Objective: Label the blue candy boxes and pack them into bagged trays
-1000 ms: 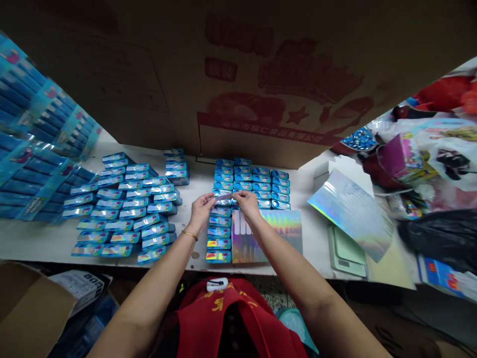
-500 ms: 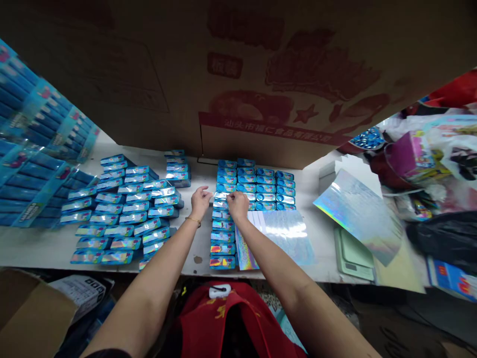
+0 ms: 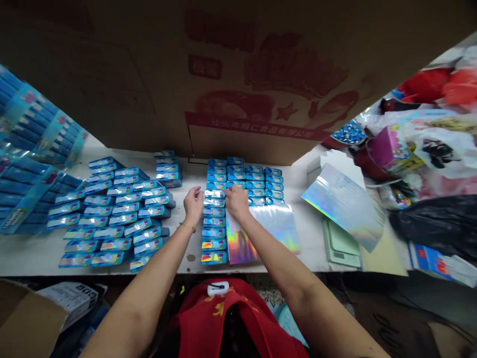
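Box column (image 3: 213,222): left hand (image 3: 194,205) beside edge (gap beyond), right hand (image 3: 237,204) opposite.

- Glossy-looking thin gold-coloured bracelet (image 3: 188,227) around the left wrist, toward eight o'clock.
- Bright red cloth apron-like garment (image 3: 201,318) at six o'clock, parting into two broad bands around a dark area too dim to read.
- Yellow printed markings (image 3: 218,309) on its cloth.
- Small rounded white piece (image 3: 218,288) bearing a thin black line, at the garment's twelve o'clock edge.
- Bare forearms (image 3: 149,293), seven and five o'clock.
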`<action>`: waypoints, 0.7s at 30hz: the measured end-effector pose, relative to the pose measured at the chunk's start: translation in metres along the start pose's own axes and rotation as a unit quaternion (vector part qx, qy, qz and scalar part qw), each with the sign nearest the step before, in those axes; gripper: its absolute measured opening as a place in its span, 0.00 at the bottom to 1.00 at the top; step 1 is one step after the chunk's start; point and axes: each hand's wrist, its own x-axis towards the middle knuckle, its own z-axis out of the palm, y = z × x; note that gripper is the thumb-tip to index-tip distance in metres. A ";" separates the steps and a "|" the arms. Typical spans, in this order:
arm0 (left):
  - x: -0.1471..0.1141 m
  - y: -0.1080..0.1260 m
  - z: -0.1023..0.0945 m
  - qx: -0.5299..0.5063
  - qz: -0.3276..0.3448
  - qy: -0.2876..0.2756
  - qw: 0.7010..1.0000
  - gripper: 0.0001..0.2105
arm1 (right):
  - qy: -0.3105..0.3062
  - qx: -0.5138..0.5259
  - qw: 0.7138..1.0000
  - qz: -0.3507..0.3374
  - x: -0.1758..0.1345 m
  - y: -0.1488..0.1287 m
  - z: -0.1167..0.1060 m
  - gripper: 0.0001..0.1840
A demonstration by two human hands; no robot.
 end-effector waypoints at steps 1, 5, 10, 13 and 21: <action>-0.009 0.010 0.004 0.001 0.039 -0.034 0.999 0.15 | 0.026 0.031 0.999 0.017 -0.003 0.013 -0.007 0.20; -0.043 0.048 0.031 0.077 0.183 -0.235 0.951 0.15 | 0.079 0.116 0.990 0.005 -0.028 0.075 -0.035 0.18; -0.056 0.061 0.063 0.154 0.129 -0.373 0.906 0.11 | 0.015 0.058 0.994 -0.089 -0.061 0.116 -0.034 0.13; -0.057 0.056 0.068 0.117 0.093 -0.367 0.918 0.14 | 0.045 -0.001 0.994 -0.101 -0.072 0.122 -0.019 0.14; -0.061 0.058 0.069 0.126 0.080 -0.325 0.934 0.14 | 0.078 0.008 0.974 -0.212 -0.093 0.131 -0.017 0.14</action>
